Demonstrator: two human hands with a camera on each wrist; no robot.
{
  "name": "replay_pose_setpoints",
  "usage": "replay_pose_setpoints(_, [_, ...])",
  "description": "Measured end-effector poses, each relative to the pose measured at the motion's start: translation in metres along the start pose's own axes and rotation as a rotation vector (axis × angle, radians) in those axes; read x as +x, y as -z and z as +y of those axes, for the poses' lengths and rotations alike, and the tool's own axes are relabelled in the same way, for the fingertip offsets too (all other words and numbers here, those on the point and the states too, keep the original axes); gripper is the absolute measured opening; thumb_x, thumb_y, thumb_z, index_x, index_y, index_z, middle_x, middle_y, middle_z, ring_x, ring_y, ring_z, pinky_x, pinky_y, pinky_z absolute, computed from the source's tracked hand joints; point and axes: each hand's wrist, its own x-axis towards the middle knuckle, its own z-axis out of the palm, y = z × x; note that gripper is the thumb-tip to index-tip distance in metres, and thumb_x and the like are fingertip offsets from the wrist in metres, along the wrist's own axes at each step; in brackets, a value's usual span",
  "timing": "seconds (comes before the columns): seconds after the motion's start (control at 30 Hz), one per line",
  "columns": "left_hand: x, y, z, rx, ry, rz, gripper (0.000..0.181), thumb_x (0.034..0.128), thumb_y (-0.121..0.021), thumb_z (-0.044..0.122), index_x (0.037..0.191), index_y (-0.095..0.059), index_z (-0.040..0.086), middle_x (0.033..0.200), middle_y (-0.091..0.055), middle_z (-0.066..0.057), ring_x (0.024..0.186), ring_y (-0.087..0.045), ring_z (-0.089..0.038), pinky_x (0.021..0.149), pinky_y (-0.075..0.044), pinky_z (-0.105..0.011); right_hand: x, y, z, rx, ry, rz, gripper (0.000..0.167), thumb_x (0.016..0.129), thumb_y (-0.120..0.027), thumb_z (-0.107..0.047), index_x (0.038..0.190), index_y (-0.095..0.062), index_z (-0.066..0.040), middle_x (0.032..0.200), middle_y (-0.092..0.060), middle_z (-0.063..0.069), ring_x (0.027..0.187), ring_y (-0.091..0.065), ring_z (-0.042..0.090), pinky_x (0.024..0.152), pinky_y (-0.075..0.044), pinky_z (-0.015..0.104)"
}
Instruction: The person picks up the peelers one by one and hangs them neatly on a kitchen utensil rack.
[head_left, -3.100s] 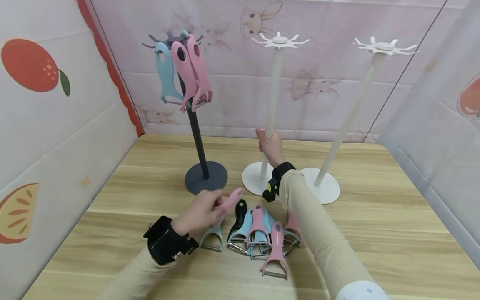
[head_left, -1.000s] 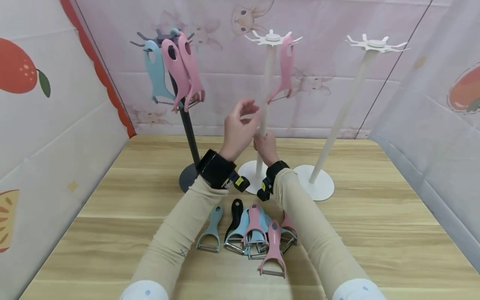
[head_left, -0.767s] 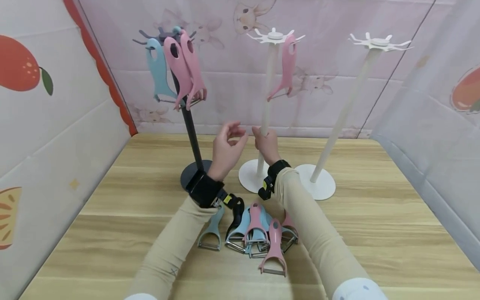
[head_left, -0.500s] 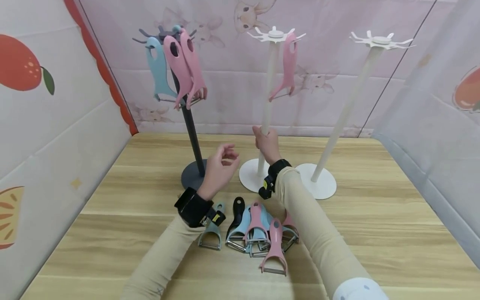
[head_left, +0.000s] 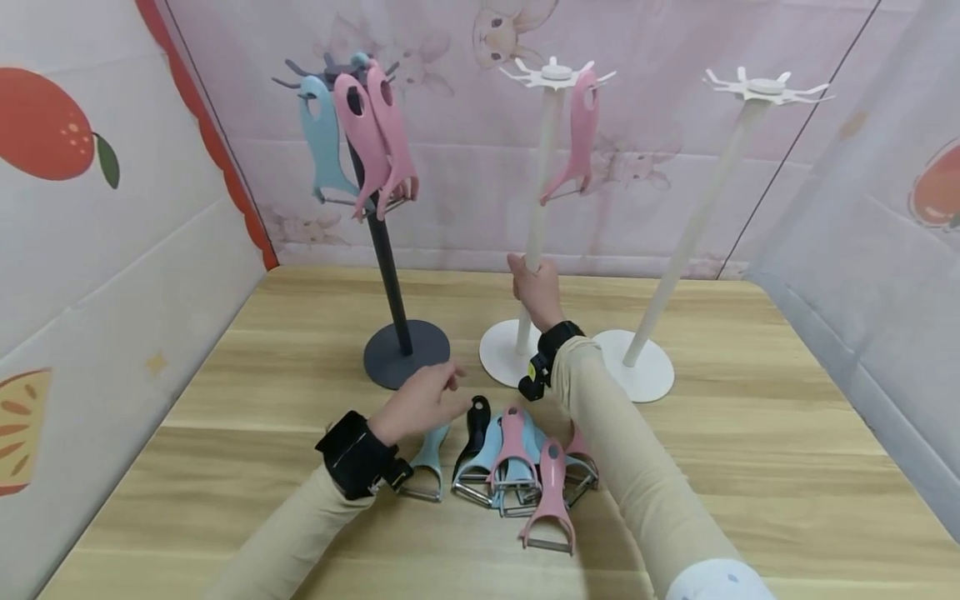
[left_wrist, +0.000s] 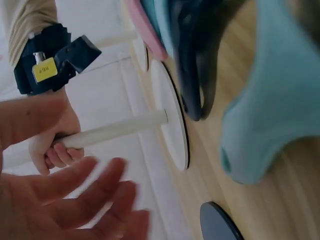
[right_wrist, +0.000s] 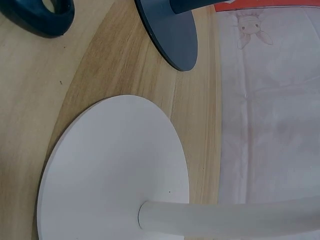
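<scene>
My left hand (head_left: pixel 422 402) hovers over the table beside a black peeler (head_left: pixel 477 423), its fingers loosely spread and holding nothing. Partly beneath that hand lies a teal peeler (head_left: pixel 431 454), its upper part also close in the left wrist view. My right hand (head_left: pixel 538 290) grips the pole of the middle white stand (head_left: pixel 537 221), below its hooks. One pink peeler (head_left: pixel 582 125) hangs from a right-side hook of this stand. To the right of the black peeler, several pink and blue peelers lie in an overlapping pile, with a pink peeler (head_left: pixel 551 492) nearest the front.
A dark grey stand (head_left: pixel 385 258) at left carries a light blue peeler (head_left: pixel 322 137) and pink peelers (head_left: pixel 363 137) on its hooks. Another white stand (head_left: pixel 693 217) with bare hooks is at right. Fabric walls enclose the wooden table (head_left: pixel 750 467) at the back and sides.
A pink peeler that was in my left hand now hangs on the middle white stand. My left hand has since come down toward the peelers on the table. The right hand keeps its grip.
</scene>
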Motion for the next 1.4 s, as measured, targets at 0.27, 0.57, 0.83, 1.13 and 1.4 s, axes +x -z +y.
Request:
replay_pose_setpoints(0.27, [-0.023,-0.006,-0.005,0.294,0.083,-0.13,0.05,0.0752,-0.073,0.028,0.111,-0.056,-0.002,0.068,-0.05,-0.001,0.057,-0.044,-0.015,0.05,-0.034,-0.028,0.012,0.003,0.026,0.013,0.023,0.013,0.043,0.094,-0.05,-0.02,0.053,-0.038,-0.011,0.046,-0.034,-0.002,0.042,-0.032,0.012,0.046,-0.028,0.025])
replay_pose_setpoints(0.57, [-0.029,-0.018,-0.007,0.354,0.14,-0.244,0.047,0.073,-0.071,0.024,0.108,-0.052,-0.002,0.061,-0.044,-0.002,0.052,-0.043,-0.017,0.045,-0.033,-0.029,0.012,0.002,0.026,-0.002,0.034,0.039,0.042,0.093,-0.051,-0.019,0.054,-0.04,-0.011,0.046,-0.035,-0.002,0.043,-0.033,0.012,0.047,-0.029,0.026])
replay_pose_setpoints(0.83, [-0.028,-0.027,-0.011,0.367,0.12,-0.181,0.029,0.0672,-0.069,0.013,0.088,-0.053,0.002,0.058,-0.042,0.0,0.048,-0.042,-0.016,0.042,-0.033,-0.029,0.012,0.002,0.025,0.005,0.032,0.027,0.042,0.093,-0.051,-0.017,0.053,-0.04,-0.01,0.045,-0.035,-0.002,0.042,-0.033,0.012,0.047,-0.029,0.025])
replay_pose_setpoints(1.13, [-0.027,-0.032,-0.007,0.397,0.043,-0.079,0.018,0.068,-0.065,0.005,0.077,-0.049,0.005,0.056,-0.04,0.001,0.046,-0.04,-0.014,0.04,-0.031,-0.027,0.008,0.002,0.017,0.017,0.013,0.023,0.041,0.093,-0.051,-0.014,0.053,-0.04,-0.011,0.045,-0.035,-0.002,0.042,-0.033,0.012,0.047,-0.029,0.025])
replay_pose_setpoints(1.4, [-0.016,-0.018,0.001,0.319,0.009,0.011,0.038,0.0713,-0.063,0.006,0.108,-0.056,-0.002,0.06,-0.044,0.001,0.048,-0.042,-0.012,0.043,-0.035,-0.025,0.001,0.001,0.003,0.025,0.014,0.013,0.041,0.093,-0.049,-0.011,0.053,-0.039,-0.011,0.046,-0.035,-0.002,0.041,-0.033,0.011,0.046,-0.029,0.025])
